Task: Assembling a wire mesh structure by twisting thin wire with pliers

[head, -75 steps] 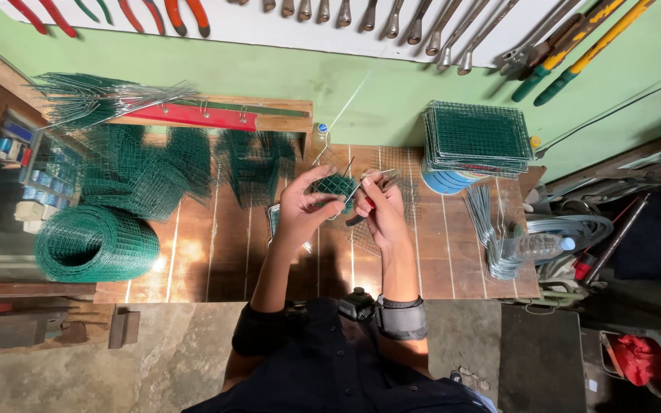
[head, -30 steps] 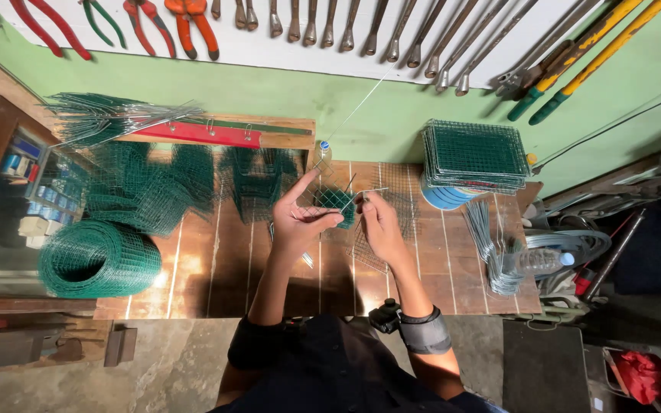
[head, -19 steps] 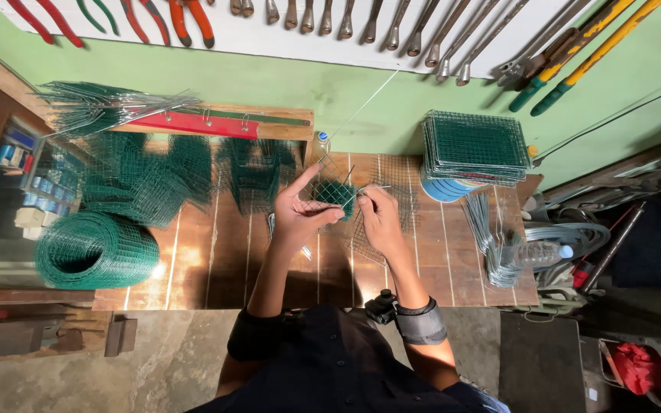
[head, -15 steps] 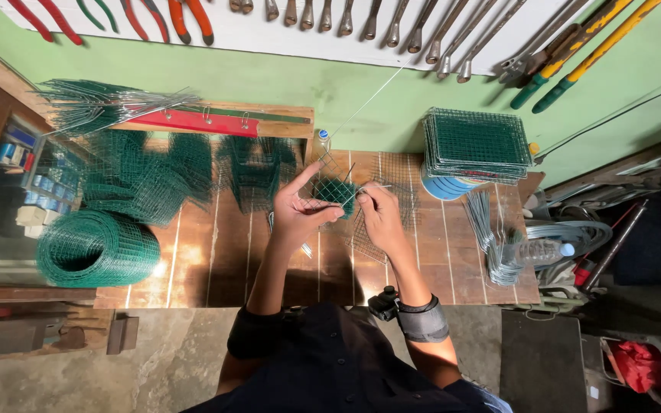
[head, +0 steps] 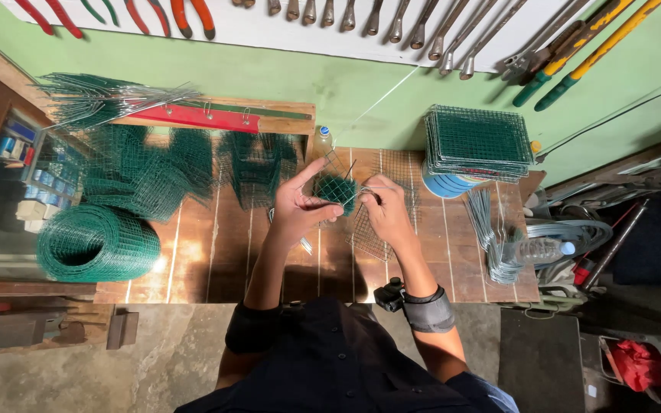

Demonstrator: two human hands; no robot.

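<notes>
A small piece of green wire mesh (head: 337, 189) is held above the middle of the wooden surface (head: 200, 260), clamped in the grip of the left hand (head: 300, 206) with the forefinger stretched out. Its right edge is pinched by the fingers of the right hand (head: 386, 214). A mesh roll (head: 95, 245) lies well to the left, and stacked mesh panels (head: 477, 143) stand at the right.

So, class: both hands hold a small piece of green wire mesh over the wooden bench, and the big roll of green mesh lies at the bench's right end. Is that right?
Not quite. In the head view the roll of green mesh lies at the left end of the bench, not the right. Both hands, left and right, do hold the small piece of mesh.
</notes>
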